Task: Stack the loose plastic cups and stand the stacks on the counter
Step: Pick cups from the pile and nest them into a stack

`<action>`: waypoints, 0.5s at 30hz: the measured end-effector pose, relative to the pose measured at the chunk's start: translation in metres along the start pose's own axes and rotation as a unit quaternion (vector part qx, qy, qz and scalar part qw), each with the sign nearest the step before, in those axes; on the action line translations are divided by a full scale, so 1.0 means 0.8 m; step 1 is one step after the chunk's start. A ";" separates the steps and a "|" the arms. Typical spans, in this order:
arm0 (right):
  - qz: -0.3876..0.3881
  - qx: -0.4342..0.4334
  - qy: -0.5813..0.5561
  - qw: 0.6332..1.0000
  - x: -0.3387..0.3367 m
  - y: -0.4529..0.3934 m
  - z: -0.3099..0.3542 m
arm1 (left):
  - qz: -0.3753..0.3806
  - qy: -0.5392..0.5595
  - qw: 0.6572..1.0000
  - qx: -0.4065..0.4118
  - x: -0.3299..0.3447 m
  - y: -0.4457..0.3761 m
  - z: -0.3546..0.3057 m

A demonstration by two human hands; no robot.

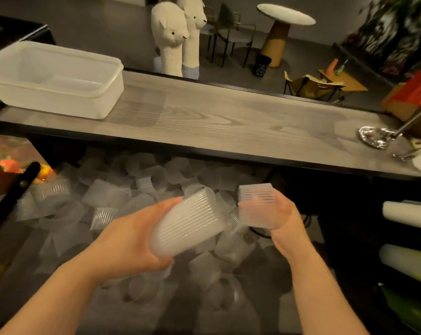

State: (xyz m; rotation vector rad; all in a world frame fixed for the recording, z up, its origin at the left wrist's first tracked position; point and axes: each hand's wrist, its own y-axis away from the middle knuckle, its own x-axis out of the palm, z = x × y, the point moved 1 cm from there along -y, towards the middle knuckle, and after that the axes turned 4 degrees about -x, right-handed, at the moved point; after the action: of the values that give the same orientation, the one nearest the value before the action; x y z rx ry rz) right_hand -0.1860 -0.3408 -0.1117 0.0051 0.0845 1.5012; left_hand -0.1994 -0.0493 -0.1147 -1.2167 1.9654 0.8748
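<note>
Many loose translucent ribbed plastic cups [107,197] lie in a heap on a low surface below the grey wooden counter [216,117]. My left hand [132,240] grips a short stack of cups [190,223], tilted with its open end pointing up and right. My right hand [284,218] holds a single cup [255,204] just to the right of that stack, a small gap between them. Both hands hover above the heap.
A large empty white plastic tub [59,78] sits on the counter's left end. A shiny metal stand [376,137] and a red and tan box [412,97] occupy its right end. White and green rolls [407,216] lie at the right, fruit [1,172] at the left.
</note>
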 end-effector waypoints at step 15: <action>0.077 -0.055 0.070 0.993 0.013 0.046 0.054 | 0.003 -0.068 0.993 0.097 -0.027 0.015 -0.027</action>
State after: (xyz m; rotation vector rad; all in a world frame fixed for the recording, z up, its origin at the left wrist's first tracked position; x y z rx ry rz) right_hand -0.2197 -0.3260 -0.0669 -0.1864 0.1150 1.6584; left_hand -0.2066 -0.0522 -0.0831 -1.0134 1.8974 0.7305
